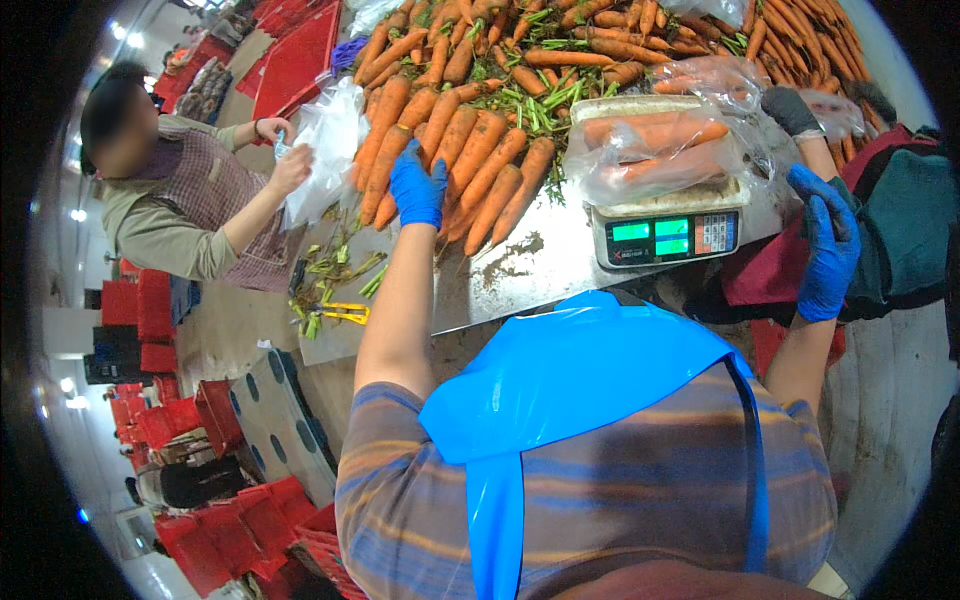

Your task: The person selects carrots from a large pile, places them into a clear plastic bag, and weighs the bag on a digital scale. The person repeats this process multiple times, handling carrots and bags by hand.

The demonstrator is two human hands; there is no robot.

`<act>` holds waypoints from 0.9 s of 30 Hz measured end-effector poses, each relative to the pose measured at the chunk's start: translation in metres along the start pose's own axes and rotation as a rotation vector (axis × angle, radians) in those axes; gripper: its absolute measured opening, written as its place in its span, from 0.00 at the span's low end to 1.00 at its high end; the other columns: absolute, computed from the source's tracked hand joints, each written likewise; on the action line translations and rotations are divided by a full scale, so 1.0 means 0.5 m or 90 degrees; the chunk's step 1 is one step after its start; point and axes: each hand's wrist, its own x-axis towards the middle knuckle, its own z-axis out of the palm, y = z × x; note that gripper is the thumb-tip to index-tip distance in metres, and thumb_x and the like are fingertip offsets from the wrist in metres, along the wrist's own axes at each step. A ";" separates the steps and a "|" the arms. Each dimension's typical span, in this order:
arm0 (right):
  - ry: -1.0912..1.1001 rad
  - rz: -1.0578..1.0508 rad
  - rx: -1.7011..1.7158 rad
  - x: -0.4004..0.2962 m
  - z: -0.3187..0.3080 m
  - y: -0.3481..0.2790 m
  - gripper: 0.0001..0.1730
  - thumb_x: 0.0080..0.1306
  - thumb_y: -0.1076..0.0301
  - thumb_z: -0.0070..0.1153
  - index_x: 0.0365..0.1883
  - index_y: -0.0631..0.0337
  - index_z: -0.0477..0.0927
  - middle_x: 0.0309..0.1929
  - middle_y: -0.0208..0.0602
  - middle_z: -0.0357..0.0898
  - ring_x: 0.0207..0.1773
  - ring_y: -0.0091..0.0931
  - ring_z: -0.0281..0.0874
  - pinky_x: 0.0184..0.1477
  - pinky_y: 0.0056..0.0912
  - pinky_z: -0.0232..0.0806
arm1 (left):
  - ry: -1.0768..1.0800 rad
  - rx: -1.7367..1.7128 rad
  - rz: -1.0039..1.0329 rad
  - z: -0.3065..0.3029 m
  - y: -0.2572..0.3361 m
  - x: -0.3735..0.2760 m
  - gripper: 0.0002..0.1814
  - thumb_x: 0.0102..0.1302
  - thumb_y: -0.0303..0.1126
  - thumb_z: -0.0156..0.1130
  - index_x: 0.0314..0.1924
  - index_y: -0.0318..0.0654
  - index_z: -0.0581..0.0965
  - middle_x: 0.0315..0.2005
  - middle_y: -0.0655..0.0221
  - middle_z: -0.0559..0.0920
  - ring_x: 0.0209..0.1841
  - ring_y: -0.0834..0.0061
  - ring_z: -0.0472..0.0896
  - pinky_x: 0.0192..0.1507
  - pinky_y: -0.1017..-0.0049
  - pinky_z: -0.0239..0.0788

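My left hand [417, 187], in a blue glove, rests against a row of large carrots [469, 154] lying side by side on the metal table [517, 277]. Its fingers reach in among them; whether they grip one cannot be told. To the right stands a digital scale [670, 234] with a lit display, holding carrots in a clear plastic bag [660, 150]. My right hand [829, 247], also blue-gloved, is raised right of the scale, fingers somewhat apart and nothing visible in them. It is close to a co-worker's sleeve.
A heap of carrots [555, 56] with green tops covers the table's far side. Yellow-handled cutters [341, 312] lie by leaf trimmings at the left corner. A co-worker [217, 195] handles white plastic bags [326, 142]. At right is another person's dark-gloved hand [791, 111]. Red crates [296, 67] stand beyond.
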 end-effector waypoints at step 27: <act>0.124 0.037 -0.004 -0.100 -0.031 -0.042 0.11 0.65 0.75 0.48 0.44 0.68 0.77 0.46 0.42 0.78 0.49 0.28 0.75 0.55 0.31 0.65 | -0.387 0.130 -0.014 0.135 0.187 0.150 0.24 0.52 0.41 0.66 0.44 0.32 0.73 0.42 0.47 0.78 0.44 0.53 0.78 0.44 0.61 0.71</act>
